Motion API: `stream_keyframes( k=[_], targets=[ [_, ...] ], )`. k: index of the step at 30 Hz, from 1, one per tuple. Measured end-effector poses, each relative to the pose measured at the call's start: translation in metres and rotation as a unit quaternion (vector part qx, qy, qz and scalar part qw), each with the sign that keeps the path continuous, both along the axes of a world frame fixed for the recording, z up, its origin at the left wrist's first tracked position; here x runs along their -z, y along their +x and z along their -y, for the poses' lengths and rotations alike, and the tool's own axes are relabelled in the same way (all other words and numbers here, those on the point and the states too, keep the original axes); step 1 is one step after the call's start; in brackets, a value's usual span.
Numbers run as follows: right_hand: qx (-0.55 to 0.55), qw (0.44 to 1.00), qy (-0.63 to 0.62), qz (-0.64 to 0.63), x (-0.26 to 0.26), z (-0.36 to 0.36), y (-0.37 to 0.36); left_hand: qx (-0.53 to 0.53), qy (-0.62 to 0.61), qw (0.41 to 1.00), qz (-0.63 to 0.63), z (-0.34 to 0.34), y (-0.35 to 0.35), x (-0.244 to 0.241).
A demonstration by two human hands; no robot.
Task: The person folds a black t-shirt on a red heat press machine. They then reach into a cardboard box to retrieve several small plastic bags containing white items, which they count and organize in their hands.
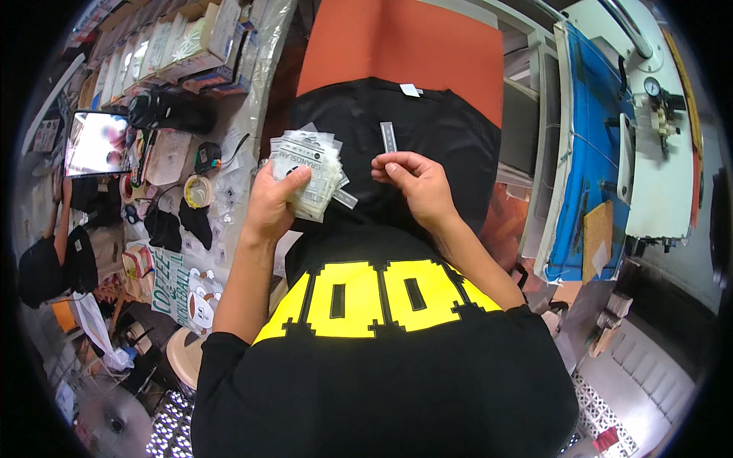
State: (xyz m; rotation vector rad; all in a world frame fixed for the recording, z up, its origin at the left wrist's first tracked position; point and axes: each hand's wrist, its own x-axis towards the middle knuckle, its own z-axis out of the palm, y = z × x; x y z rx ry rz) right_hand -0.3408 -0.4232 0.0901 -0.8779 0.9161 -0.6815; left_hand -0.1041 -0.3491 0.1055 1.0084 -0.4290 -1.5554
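A thick, fanned stack of printed transfer labels on clear film [312, 166] is held in my left hand [278, 197], thumb on top. To its right, my right hand [421, 186] pinches one narrow grey label strip [388, 137] between thumb and fingers, the strip pointing away from me. Both hands are above a black T-shirt [349, 106] laid on an orange-red platen [401, 46], its collar at the far side. A white tag [410, 90] shows at the collar.
At left, a cluttered table holds a lit tablet [97, 143], a black bottle [172, 111], a tape roll [198, 191], a tape measure [208, 156] and boxes [194, 51]. A machine with a pressure gauge [651, 87] and a blue-meshed frame [595, 149] stand at right. Another person's arm [62, 223] shows far left.
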Motion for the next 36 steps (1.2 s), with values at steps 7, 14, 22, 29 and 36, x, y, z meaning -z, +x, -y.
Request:
stream_keyframes(
  k=[7, 14, 22, 29, 36],
  targets=[
    [-0.152, 0.984, -0.056, -0.071, -0.022, -0.006, 0.030, -0.084, -0.017, 0.996, 0.013, -0.004, -0.016, 0.002],
    [-0.229, 0.952, -0.142, -0.147, -0.024, -0.025, 0.065, -0.321, -0.020, 0.944, -0.072, -0.074, 0.027, 0.016],
    [-0.577, 0.752, -0.098, -0.302, 0.099, -0.150, 0.169, -0.586, -0.005, 0.810, -0.021, -0.232, 0.068, 0.038],
    [-0.601, 0.605, -0.266, -0.450, 0.282, -0.216, 0.194, -0.672, 0.004, 0.739, -0.043, -0.283, 0.003, 0.101],
    [-0.552, 0.690, -0.182, -0.430, 0.351, -0.202, 0.197, -0.677, 0.038, 0.734, -0.020, -0.305, -0.045, 0.105]
  ],
)
